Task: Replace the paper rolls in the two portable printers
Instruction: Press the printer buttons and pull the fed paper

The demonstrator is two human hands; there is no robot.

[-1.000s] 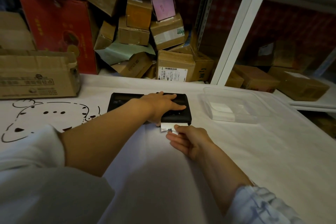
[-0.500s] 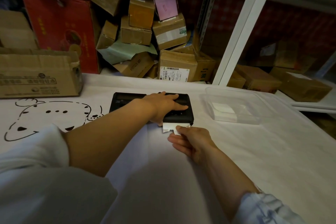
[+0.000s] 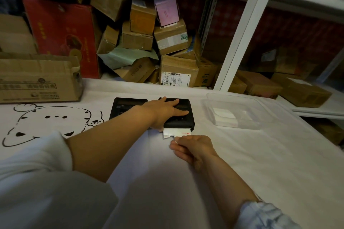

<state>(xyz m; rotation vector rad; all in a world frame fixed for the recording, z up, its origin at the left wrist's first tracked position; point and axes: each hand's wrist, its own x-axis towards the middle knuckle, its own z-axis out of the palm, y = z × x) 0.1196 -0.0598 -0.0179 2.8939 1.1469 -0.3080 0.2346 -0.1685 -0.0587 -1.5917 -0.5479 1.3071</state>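
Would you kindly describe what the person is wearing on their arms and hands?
Both hands, the left hand and the right hand, are bare, with no gloves or watch visible. Both forearms are uncovered; pale, light-coloured sleeves are pushed up, the right one gathered in folds.

Pale sleeves (image 3: 264, 215), bare forearms

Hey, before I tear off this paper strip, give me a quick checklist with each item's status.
1. Left hand flat on the right printer, steadying it: ok.
2. Right hand pinches the paper strip: ok.
3. Strip feeds out of the front slot: ok.
4. Strip edge clean: not ok, ragged at the left corner.
5. Lid fully latched: cannot tell.
6. Left printer reloaded: cannot tell.
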